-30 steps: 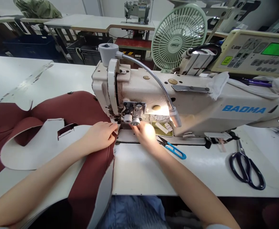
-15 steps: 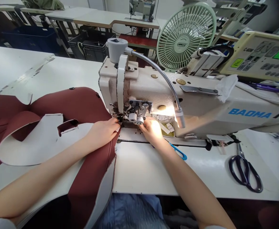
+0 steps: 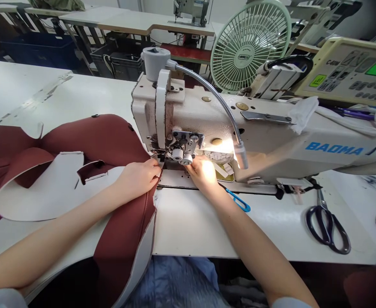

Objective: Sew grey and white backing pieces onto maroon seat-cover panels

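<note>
A maroon upholstery cover [image 3: 93, 134] with a pale backing lies left of the sewing machine [image 3: 204, 113], its seamed edge running up to the needle area. My left hand [image 3: 139, 177] rests on that edge with its fingers curled closed on the material, just left of the presser foot. On the other side of the needle area, my right hand [image 3: 203, 173] reaches under the machine head with fingers drawn together. The thread-tension parts partly cover its fingertips, so whatever they pinch is hidden. The needle itself is also hidden.
Right of the hands lie a blue-handled tool [image 3: 239, 201] and black-handled scissors [image 3: 327, 226]. A small tray [image 3: 227, 177] with white pieces sits under the machine arm. Above it hangs a lit lamp [image 3: 240, 156]. A green fan [image 3: 250, 47] and a control panel [image 3: 348, 70] stand behind.
The whole view has shifted slightly. Both hands keep nearly the same place at the machine, and the maroon cover has barely moved.
</note>
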A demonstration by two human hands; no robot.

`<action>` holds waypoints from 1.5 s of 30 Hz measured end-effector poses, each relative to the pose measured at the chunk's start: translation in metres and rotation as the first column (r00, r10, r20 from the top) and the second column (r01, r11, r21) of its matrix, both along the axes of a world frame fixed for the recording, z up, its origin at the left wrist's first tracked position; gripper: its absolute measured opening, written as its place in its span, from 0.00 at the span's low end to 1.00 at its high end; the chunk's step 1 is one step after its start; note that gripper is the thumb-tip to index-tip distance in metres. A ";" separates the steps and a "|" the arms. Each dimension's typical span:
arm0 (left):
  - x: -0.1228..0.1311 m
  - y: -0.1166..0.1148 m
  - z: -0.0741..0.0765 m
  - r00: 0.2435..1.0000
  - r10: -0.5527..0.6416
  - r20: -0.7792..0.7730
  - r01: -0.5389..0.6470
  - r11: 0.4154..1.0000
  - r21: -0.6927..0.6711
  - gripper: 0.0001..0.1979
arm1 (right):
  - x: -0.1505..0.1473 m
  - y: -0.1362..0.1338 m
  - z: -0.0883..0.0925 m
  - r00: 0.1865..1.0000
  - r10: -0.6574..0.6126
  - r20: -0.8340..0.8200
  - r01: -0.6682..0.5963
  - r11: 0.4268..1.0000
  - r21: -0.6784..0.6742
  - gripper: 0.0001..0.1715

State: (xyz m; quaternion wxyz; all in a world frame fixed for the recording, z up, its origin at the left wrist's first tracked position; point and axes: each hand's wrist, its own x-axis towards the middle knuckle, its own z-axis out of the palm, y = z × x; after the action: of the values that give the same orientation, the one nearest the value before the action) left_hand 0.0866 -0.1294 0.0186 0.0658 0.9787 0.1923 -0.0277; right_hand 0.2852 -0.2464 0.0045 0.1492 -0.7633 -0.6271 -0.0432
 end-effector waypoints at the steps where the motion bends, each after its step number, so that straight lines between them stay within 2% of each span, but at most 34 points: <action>1: -0.001 0.000 0.000 1.000 -0.002 0.008 0.002 1.000 -0.012 0.14 | -0.004 -0.001 0.001 0.999 0.032 0.006 -0.032 0.999 0.007 0.25; 3: -0.003 0.001 0.001 1.000 0.005 0.024 -0.004 0.999 -0.047 0.13 | -0.017 -0.004 0.003 0.986 0.167 -0.007 -0.167 0.986 0.018 0.24; 5: -0.004 0.004 0.003 0.998 0.028 0.052 -0.022 0.994 -0.104 0.13 | -0.034 -0.008 0.005 0.941 0.336 -0.029 -0.336 0.942 0.017 0.20; 7: -0.004 0.009 0.005 0.993 0.073 0.096 -0.054 0.980 -0.191 0.13 | -0.051 -0.011 0.005 0.912 0.409 -0.035 -0.409 0.912 -0.010 0.16; 11: -0.001 0.020 0.002 0.958 0.225 0.179 -0.145 0.916 -0.373 0.15 | -0.078 -0.014 -0.002 0.934 0.355 0.027 -0.351 0.931 -0.099 0.18; 15: 0.001 0.022 -0.014 0.869 0.380 0.316 -0.204 0.859 -0.470 0.13 | -0.091 -0.017 -0.011 0.922 0.370 0.118 -0.357 0.927 -0.115 0.21; 17: -0.001 0.019 -0.020 0.847 0.389 0.364 -0.162 0.839 -0.520 0.12 | -0.093 -0.020 -0.011 0.921 0.372 0.118 -0.359 0.926 -0.120 0.23; 20: -0.005 0.015 -0.022 0.854 0.346 0.389 -0.096 0.839 -0.536 0.12 | -0.085 -0.029 0.001 0.927 0.374 0.005 -0.370 0.920 -0.129 0.25; 23: -0.009 0.015 -0.020 0.863 0.327 0.384 -0.074 0.835 -0.545 0.12 | -0.061 -0.047 0.017 0.963 0.245 -0.113 -0.259 0.958 -0.127 0.21; 26: -0.009 0.017 -0.019 0.871 0.315 0.377 -0.062 0.831 -0.553 0.11 | -0.027 -0.068 0.028 0.999 -0.046 -0.028 0.043 0.993 -0.108 0.15; 29: -0.008 0.020 -0.019 0.879 0.296 0.374 -0.049 0.835 -0.548 0.08 | 0.002 -0.085 0.029 0.939 -0.301 0.167 0.321 0.940 -0.114 0.12; 32: -0.007 0.024 -0.019 0.892 0.292 0.344 -0.058 0.830 -0.555 0.07 | 0.017 -0.091 0.023 0.857 -0.414 0.306 0.478 0.860 -0.177 0.12; 36: -0.008 0.028 -0.019 0.888 0.307 0.343 -0.048 0.804 -0.593 0.08 | 0.024 -0.089 0.017 0.840 -0.410 0.356 0.500 0.840 -0.210 0.13; 40: -0.011 0.028 -0.017 0.873 0.303 0.383 -0.003 0.787 -0.616 0.08 | 0.019 -0.088 0.022 0.835 -0.420 0.355 0.498 0.851 -0.165 0.13; 42: -0.013 0.026 -0.016 0.873 0.282 0.398 0.022 0.793 -0.609 0.06 | 0.009 -0.087 0.029 0.866 -0.426 0.260 0.469 0.873 -0.132 0.12; 45: -0.015 0.024 -0.016 0.889 0.230 0.395 0.038 0.823 -0.566 0.06 | -0.015 -0.073 0.040 0.932 -0.360 -0.036 0.352 0.925 -0.141 0.10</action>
State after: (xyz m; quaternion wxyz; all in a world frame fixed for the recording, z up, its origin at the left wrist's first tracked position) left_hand 0.0718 -0.1056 0.0023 0.3929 0.8843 0.2057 0.1459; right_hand 0.2701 -0.3195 0.0444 0.1072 -0.8737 -0.4745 -0.0046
